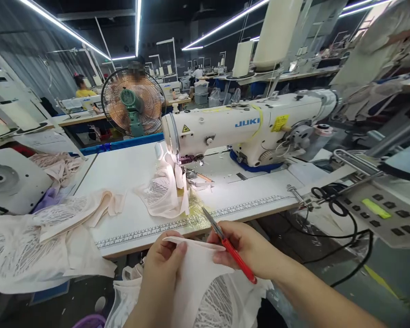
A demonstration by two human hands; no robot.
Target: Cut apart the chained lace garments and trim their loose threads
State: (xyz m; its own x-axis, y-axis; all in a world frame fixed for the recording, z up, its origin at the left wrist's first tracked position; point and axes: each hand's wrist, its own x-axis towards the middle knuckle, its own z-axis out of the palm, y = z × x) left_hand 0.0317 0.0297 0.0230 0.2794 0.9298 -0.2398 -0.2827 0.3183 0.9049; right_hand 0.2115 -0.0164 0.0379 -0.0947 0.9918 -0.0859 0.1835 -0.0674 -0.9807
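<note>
A pale pink bra piece [198,269] with a white lace cup hangs below the table's front edge. My left hand [164,262] pinches its upper edge between thumb and fingers. In my right hand [248,246] are red-handled scissors [235,257], their blades pointing up and away toward the table. The fingertips of that hand also touch the fabric's edge. Beyond my hands, another bra piece [160,189] lies under the needle area of the white sewing machine [222,130]. A pair of tweezers [200,177] rests beside the needle.
More lace bra pieces [51,241] are heaped at the left. A printed ruler [143,233] runs along the table's front. At the right sits a control panel [379,209] with black cables [357,255]. A fan [133,102] and other people stand behind the table.
</note>
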